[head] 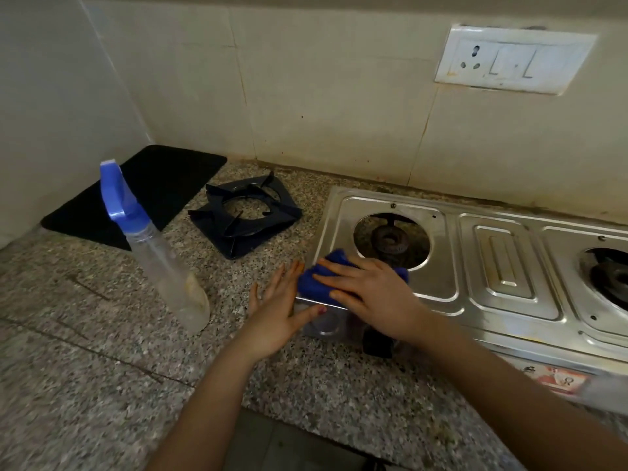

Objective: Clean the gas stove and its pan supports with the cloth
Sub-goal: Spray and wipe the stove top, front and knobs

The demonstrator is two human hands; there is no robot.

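Observation:
A steel gas stove [503, 266] sits on the granite counter at the right. Its left burner [390, 240] is bare, with no support over it. My right hand [370, 294] lies flat on a blue cloth [314, 283], pressing it onto the stove's front left corner. My left hand [280, 307] rests open against the stove's left side, its thumb on the front panel. The black pan supports [246, 215], stacked, lie on the counter left of the stove. A second burner [611, 277] shows at the right edge.
A clear spray bottle with a blue trigger [159, 253] stands left of my hands. A black mat [136, 195] lies in the back left corner. A black knob [377, 341] sticks out of the stove front. A socket plate [513, 59] is on the tiled wall.

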